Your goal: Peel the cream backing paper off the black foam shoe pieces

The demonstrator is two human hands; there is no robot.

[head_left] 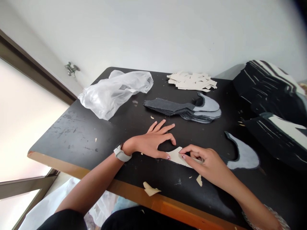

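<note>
A cream, paper-like cut piece (176, 156) lies on the black table between my hands. My left hand (153, 142) is spread on the tabletop with its fingers apart, and its thumb presses the left end of that piece. On the other side my right hand (203, 159) is closed, thumb and index finger pinching the cream piece near its middle. Just past the right hand shows a curved grey cut piece (248, 155) with a dark edge. My right wrist hides whether it joins what lies beneath the cream piece.
Behind my hands lies a stack of dark grey cut pieces (177, 108). Cream strips (192, 81) are piled near the wall, and a clear plastic bag (115, 91) rests at the left. Black stacked pieces (266, 92) fill the right. Cream scraps (151, 189) lie near the front edge.
</note>
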